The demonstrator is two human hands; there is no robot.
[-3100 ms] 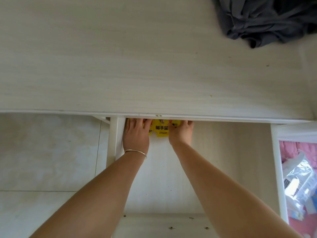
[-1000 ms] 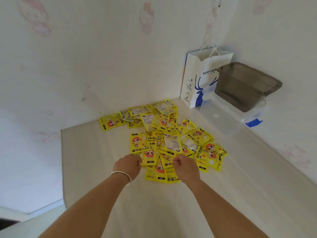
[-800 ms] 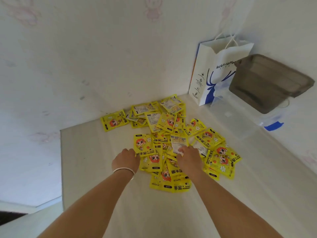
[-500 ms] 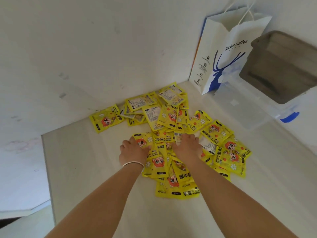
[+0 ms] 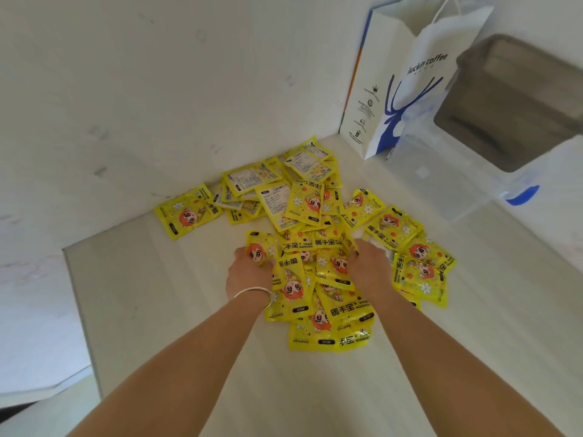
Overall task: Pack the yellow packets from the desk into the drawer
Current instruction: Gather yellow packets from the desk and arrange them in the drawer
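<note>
A heap of several yellow hand-warmer packets [image 5: 318,247] lies on the pale desk [image 5: 157,294] against the wall. My left hand [image 5: 249,272], with a thin bracelet at the wrist, presses into the heap's left side and its fingers curl around a packet [image 5: 260,250] that stands up above them. My right hand [image 5: 367,266] digs into the heap from the right, fingers buried among the packets. Between both hands a bunch of packets is squeezed together. The drawer is out of view.
A white and blue paper bag [image 5: 407,77] stands at the back right corner. Beside it sits a clear plastic box [image 5: 441,184] with a grey-brown bin [image 5: 511,102] on top. The desk's left edge [image 5: 82,326] drops to the floor.
My hands went from the drawer up to the desk, reached forward into the heap and closed in on the packets from both sides. The view moved closer to the heap.
</note>
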